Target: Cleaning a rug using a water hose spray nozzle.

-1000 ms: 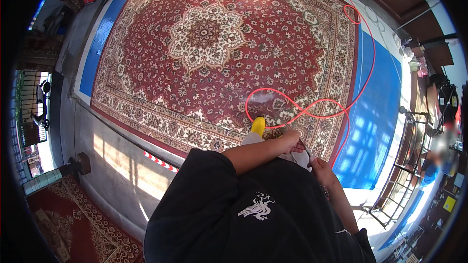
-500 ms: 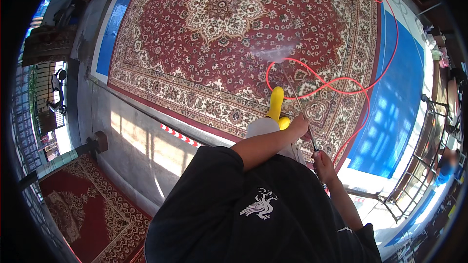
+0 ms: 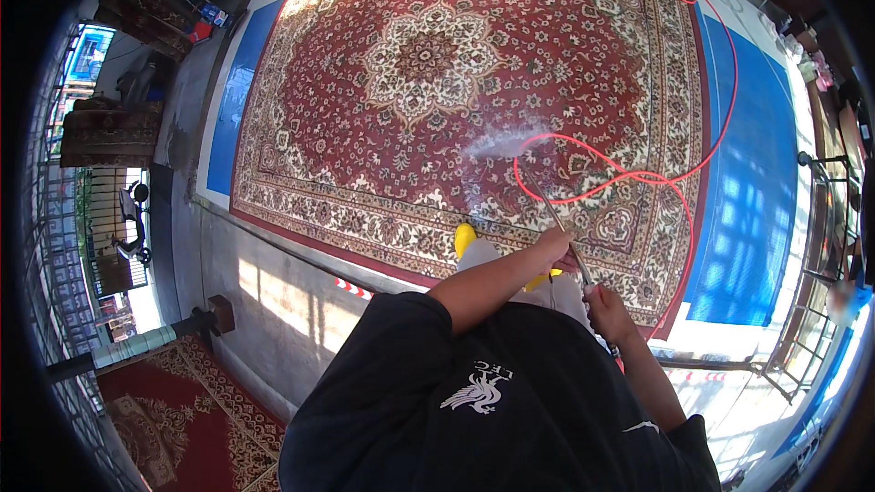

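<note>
My right hand point(image 3: 609, 314) is closed round the handle of a pressure washer lance point(image 3: 581, 268). Further up the thin metal tube, my left hand point(image 3: 556, 246) grips it with the forearm reaching across in front of me. From the lance's far end a white fan of water spray point(image 3: 506, 141) blows to the left over the large red patterned carpet point(image 3: 337, 100). A bright red hose point(image 3: 735, 82) loops on the carpet around the lance tip. My yellow boots point(image 3: 465, 239) are on the carpet's near border, one partly hidden by my forearm and trousers.
Blue flooring point(image 3: 743, 219) borders the carpet. A low concrete ledge point(image 3: 273, 264) runs along the near left, beside a padded horizontal pole point(image 3: 150, 343) and another red carpet point(image 3: 196, 401). Folded carpets point(image 3: 114, 132) hang at left. A metal rack point(image 3: 802, 328) and a blurred person stand at right.
One boot has stepped left, and the other shows nearer to me. The whole scene has shifted lower in view. Spray keeps flowing, and both hands keep their hold on the lance.
</note>
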Demonstrator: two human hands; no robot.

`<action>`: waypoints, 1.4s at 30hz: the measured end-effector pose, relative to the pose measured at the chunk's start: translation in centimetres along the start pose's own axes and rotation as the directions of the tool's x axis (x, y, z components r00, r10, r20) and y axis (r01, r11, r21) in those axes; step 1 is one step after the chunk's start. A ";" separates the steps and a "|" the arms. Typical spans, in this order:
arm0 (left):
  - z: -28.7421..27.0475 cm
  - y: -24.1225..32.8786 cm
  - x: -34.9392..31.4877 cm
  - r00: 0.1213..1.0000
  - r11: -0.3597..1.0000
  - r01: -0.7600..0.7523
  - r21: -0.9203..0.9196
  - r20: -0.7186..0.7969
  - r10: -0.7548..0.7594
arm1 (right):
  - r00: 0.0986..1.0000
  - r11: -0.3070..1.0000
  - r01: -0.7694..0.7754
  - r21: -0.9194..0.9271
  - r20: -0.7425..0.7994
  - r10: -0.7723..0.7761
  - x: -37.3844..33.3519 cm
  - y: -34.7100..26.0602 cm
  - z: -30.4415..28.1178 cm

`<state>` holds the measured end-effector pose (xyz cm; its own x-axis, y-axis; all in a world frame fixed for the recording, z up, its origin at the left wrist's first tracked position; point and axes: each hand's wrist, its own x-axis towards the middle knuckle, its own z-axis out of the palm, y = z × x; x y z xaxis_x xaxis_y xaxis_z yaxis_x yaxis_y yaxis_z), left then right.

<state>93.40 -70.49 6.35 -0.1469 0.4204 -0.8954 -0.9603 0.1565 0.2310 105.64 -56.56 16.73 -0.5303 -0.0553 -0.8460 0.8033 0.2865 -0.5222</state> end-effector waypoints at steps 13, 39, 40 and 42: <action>-13.8 1.5 -3.2 0.991 0.957 -0.135 0.258 0.059 0.123 | 0.961 0.992 0.129 -0.013 -0.245 -0.129 2.3 -6.1 16.4; -27.6 -3.9 -9.4 0.995 0.874 -0.080 0.478 0.097 0.038 | 0.916 0.958 0.180 0.222 -0.394 -0.081 1.8 -6.1 36.1; -27.8 -5.4 -9.3 0.994 0.866 -0.065 0.495 0.104 0.015 | 0.913 0.955 0.170 0.243 -0.404 -0.059 1.2 -5.2 37.0; -28.2 -8.6 -10.2 0.974 0.836 0.151 0.528 0.066 -0.217 | 0.945 0.950 0.030 0.311 -0.319 0.074 -0.5 -3.4 39.4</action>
<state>96.44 -101.34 2.77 0.0813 0.4347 -0.8969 -0.6997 0.6658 0.2592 113.82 -95.19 14.69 -0.5280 0.2741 -0.8038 0.8313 -0.0267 -0.5552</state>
